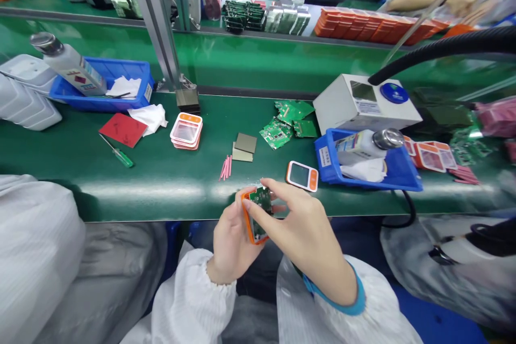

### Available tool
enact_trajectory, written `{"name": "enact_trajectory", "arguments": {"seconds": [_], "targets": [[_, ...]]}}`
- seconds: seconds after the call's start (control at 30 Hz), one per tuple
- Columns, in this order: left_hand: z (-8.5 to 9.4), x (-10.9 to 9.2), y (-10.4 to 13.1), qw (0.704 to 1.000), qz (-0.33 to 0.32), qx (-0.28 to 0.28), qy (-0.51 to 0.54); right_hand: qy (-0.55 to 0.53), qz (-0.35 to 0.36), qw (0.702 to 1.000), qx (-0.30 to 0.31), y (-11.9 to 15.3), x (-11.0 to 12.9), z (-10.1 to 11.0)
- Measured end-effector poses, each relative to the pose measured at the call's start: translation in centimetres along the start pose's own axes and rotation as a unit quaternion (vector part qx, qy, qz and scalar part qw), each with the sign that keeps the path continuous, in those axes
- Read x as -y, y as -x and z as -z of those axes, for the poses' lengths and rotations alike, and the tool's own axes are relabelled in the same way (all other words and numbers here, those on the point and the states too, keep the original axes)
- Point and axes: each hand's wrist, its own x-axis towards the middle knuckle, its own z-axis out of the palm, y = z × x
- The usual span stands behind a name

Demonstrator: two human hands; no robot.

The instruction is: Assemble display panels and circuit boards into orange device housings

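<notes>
My left hand (230,239) is wrapped round an orange plastic housing (246,219), held tilted at the table's front edge. A green circuit board (261,200) sits in or against the housing; how far it is seated I cannot tell. My right hand (300,226) grips the board from above, with thumb and fingers on its edges. Just beyond lies an orange-and-white handheld device (302,176) with a grey screen. Left of it are thin pink strips (226,167) and flat grey screen panels (245,143). Farther back, several green circuit boards (291,118) lie in a loose pile.
At left stand stacked orange-and-white frames (187,130), a red sheet (123,129), a green screwdriver (121,157) and a blue tray (147,74). To the right, another blue tray (327,172) holds a bottle (358,146), before a white box (346,102). Co-workers sit on both sides.
</notes>
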Motion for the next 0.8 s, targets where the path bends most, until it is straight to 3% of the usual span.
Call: {"name": "enact_trajectory", "arguments": {"seconds": [0.5,0.8], "targets": [[0.3,-0.1,-0.2,1.000,0.013,0.003,0.023,-0.011,0.045,0.998,0.041,0.2,0.1,-0.1],[0.9,0.1,-0.1,0.997,0.034,-0.035,0.060,0.092,0.108,0.988,-0.061,2.0,-0.4,-2.1]]}}
